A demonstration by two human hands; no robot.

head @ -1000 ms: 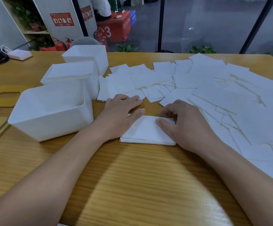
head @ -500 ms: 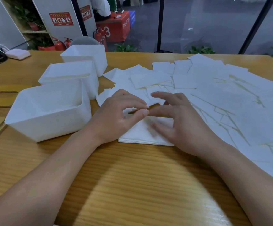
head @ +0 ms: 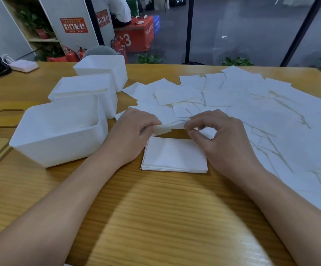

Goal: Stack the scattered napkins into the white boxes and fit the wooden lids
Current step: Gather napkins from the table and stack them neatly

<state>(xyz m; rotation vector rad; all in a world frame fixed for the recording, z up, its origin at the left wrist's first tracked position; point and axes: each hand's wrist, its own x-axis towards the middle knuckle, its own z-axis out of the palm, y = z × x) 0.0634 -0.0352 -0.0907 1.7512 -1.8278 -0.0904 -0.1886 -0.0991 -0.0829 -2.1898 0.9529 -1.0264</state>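
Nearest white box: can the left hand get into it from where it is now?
Probably yes. The nearest white box stands open, no lid on, right beside the left hand, with nothing between them. But that hand and the right hand are both pinching a napkin above the napkin stack.

The light wooden table [head: 155, 217] carries three white plastic boxes [head: 60, 135] at ten o'clock, scattered white paper napkins [head: 271, 116] at two, a small squared napkin stack [head: 175, 156] at centre.

Two bare forearms reach in from the bottom edge, ending in the left hand [head: 131, 131] and right hand [head: 221, 139]; no sleeves, rings or watch visible.
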